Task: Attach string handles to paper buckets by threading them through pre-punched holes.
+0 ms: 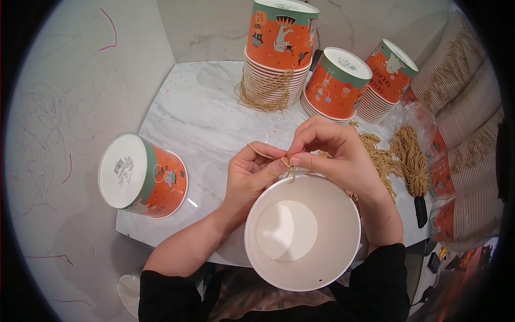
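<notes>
Tilted toward me, a white paper bucket (335, 231) shows its inside, with a small dark hole in the wall near its close rim. Both hands meet just above its far rim. A tan cord (259, 153) runs across the fingers of my left hand (249, 169), which pinches it. My right hand (330, 145) pinches the same cord with thumb and fingertips, right beside the left thumb. A short loose end hangs over the rim. The far outer side of the bucket, and how the cord passes through there, is hidden.
An upside-down orange and green bucket (166, 180) stands at the left. Behind are nested bucket stacks: a tall one (279, 40) with cord draped on it, and two shorter (338, 83) (387, 72). Loose tan cords (378, 155) and a tied bundle (410, 155) lie right, near bagged stacks (472, 161).
</notes>
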Available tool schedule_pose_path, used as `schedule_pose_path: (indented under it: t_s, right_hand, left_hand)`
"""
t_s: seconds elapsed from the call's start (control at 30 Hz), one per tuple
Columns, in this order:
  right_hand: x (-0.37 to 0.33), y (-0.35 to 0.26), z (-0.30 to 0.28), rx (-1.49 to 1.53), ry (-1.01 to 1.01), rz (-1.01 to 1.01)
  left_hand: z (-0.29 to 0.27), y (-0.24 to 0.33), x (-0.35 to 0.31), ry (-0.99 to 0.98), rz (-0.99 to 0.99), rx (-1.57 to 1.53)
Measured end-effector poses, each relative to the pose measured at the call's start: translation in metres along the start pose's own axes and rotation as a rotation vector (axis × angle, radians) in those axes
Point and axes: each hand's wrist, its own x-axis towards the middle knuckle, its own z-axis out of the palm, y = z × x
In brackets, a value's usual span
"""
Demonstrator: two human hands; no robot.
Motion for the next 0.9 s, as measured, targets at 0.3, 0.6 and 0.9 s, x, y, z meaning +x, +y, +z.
schedule_pose_path:
  t_s: [0.3,0.6,0.9]
  right_hand:
    - [-0.003,-0.004,0.004,-0.157,0.022,-0.046]
    - [-0.006,-0.01,0.009,-0.385,0.061,-0.212]
    - [-0.004,0.004,0.004,-0.331,0.057,-0.131]
  left_hand:
    - [-0.005,-0.005,0.003,0.054,-0.013,0.05]
    - [-0.004,-0.004,0.003,0.084,0.034,0.013]
    - [-0.005,-0.009,0.003,0.068,0.138,0.079]
